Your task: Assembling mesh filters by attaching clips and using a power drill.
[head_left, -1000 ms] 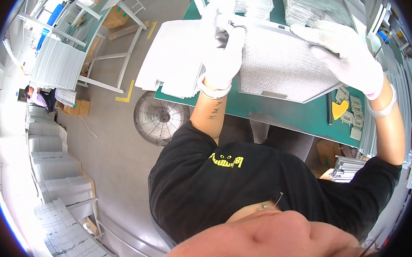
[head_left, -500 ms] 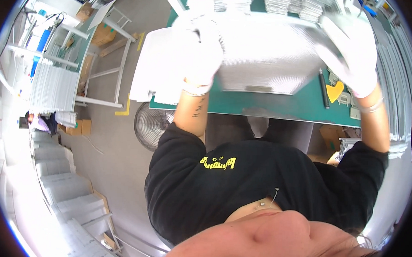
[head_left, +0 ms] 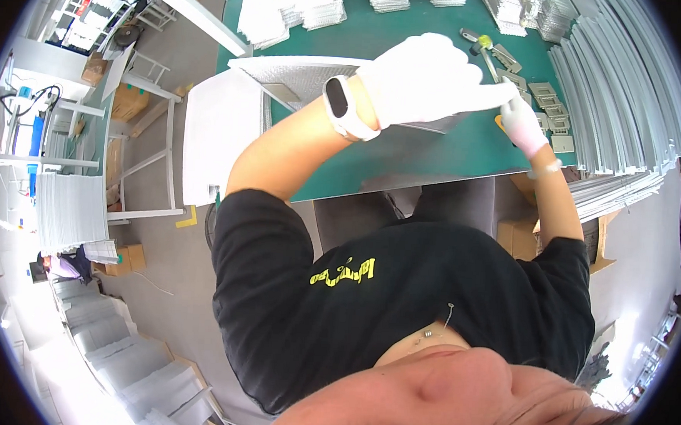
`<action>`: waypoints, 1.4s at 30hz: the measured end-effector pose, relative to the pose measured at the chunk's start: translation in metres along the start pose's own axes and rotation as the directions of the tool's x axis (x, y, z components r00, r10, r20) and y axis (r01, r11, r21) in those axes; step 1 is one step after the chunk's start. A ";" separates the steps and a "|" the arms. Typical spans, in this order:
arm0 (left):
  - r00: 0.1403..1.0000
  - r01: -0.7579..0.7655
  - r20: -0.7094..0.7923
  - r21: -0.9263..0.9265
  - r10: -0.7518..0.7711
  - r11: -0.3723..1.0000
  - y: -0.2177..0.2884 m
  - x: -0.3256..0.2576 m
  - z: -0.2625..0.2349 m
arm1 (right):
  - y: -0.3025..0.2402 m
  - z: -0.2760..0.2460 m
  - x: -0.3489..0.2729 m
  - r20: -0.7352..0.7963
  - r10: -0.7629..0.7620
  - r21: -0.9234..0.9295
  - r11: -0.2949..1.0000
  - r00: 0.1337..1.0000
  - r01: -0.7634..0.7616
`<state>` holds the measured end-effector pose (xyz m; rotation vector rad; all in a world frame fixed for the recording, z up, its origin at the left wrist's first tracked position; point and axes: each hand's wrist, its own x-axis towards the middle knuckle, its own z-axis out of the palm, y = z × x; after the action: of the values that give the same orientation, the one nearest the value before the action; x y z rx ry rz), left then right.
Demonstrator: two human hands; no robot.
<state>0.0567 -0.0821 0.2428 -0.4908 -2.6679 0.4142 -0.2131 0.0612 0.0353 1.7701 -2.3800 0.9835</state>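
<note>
My left hand (head_left: 424, 82), in a white glove, reaches across the table with its back toward me. One digit is stretched out to the right and the others look bent. My right hand (head_left: 524, 123), also gloved, has its fingers drawn together at the tip of that digit. Whatever they pinch is too small to make out. Under my left forearm and hand sits a silvery textured panel (head_left: 309, 78) with a white edge, partly hidden. An orange-yellow piece (head_left: 501, 122) peeks out beside my right hand. Just beyond is a tool with a yellow-green end (head_left: 484, 41).
Small pale plates (head_left: 550, 100) lie at the right of the green table (head_left: 343, 163). Beyond them, thin grey-white strips (head_left: 620, 96) are stacked. Piles of white and silvery sheets (head_left: 316, 7) line the far side. A white panel (head_left: 222, 129) lies at the left.
Both hands have left the silvery panel, which now rests farther left on the table. My left hand has swung right and my right hand has come inward, so they meet.
</note>
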 end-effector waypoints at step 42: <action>0.657 0.588 -0.516 -0.106 -0.550 0.802 0.029 -0.010 0.062 | -0.120 -0.141 -0.045 0.261 -0.062 -0.018 0.997 0.963 0.069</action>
<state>0.0466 -0.0726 0.1754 0.2558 -2.0949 0.1423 -0.1414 0.1494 0.1886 2.0702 -2.4440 0.7489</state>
